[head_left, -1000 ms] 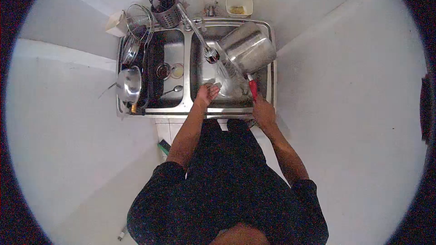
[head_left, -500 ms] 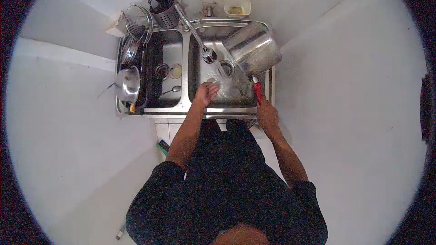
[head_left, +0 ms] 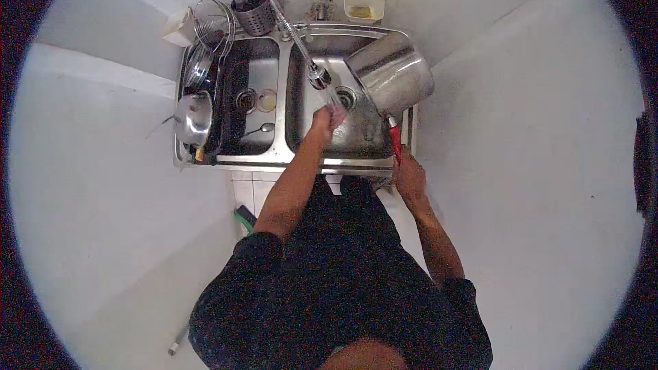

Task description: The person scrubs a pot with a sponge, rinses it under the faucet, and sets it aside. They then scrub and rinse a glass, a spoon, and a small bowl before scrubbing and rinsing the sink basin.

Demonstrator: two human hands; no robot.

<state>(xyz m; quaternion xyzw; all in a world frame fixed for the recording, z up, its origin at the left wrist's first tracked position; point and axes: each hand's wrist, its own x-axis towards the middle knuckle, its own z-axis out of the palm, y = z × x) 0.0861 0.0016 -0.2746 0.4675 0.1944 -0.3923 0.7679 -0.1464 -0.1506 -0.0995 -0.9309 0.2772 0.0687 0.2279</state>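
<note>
Water (head_left: 332,97) is being run from the faucet (head_left: 319,77) onto the left hand (head_left: 329,122), whose fingers are too blurred to tell whether they are spread or clenched. A red handle (head_left: 395,138) is gripped by the right hand (head_left: 411,175) at the near edge of the metal pot (head_left: 392,74), which is held tilted over the right side of the right basin (head_left: 358,138). In the left basin (head_left: 264,72), a spoon (head_left: 266,127) is seen.

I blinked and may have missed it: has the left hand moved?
Yes, the left hand has moved closer to the tap, into its running water.
</note>
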